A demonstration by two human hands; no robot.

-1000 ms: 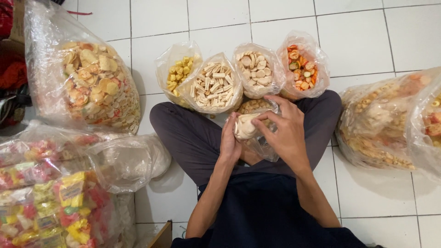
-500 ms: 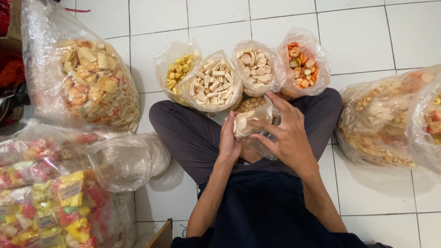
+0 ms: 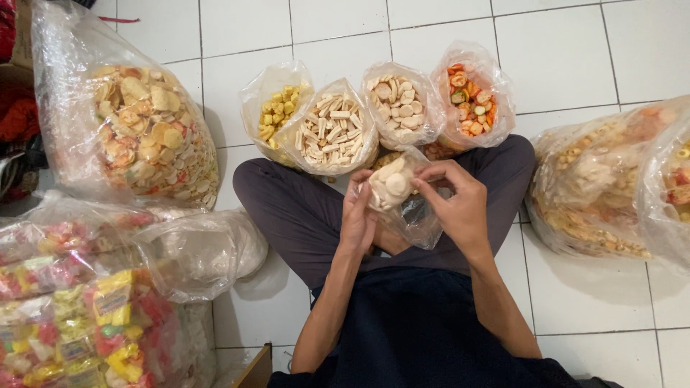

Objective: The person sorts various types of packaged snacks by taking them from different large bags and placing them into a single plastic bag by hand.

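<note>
I sit cross-legged on a white tiled floor. Between my hands is a small clear plastic bag (image 3: 402, 197) holding pale round crackers. My left hand (image 3: 357, 219) cups the bag from its left side. My right hand (image 3: 460, 205) pinches the bag's upper right edge with thumb and fingers. Just beyond my knees stand open bags: yellow cube snacks (image 3: 277, 115), pale stick crackers (image 3: 332, 133), round pale crackers (image 3: 399, 104) and orange-red mixed snacks (image 3: 471, 97).
A large clear sack of mixed crackers (image 3: 147, 144) stands at the left. Packs of small colourful wrapped snacks (image 3: 79, 316) fill the lower left, beside an almost flat clear bag (image 3: 198, 255). Big sacks of ring snacks (image 3: 604, 187) lie at the right.
The small bag has tilted and shifted slightly left, and my right hand has moved from covering its top to pinching its right edge.
</note>
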